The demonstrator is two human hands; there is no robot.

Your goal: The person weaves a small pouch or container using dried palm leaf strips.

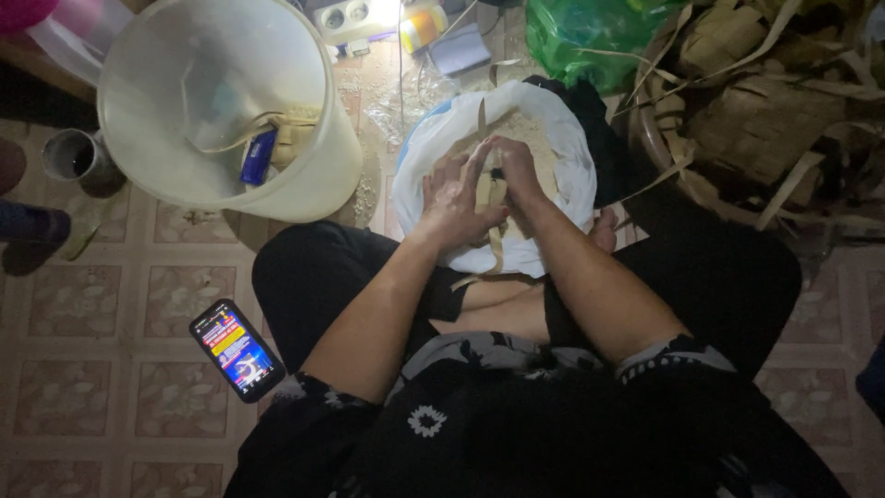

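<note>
Both my hands meet over a white sack (562, 175) of pale rice grains. My left hand (454, 198) wraps around a small woven pouch of tan leaf strips (489, 192). My right hand (516, 168) grips the same pouch from the right, fingers closed on its top. Loose leaf ends hang down below the hands. I sit cross-legged on the floor, black clothes covering my legs.
A big white plastic bucket (304, 175) stands at the left with a blue packet and leaf strips inside. A lit phone (236, 349) lies on the tiled floor. A basket of dried leaves (765, 111) sits at the right, a green bag (590, 32) behind, a tin cup (76, 155) far left.
</note>
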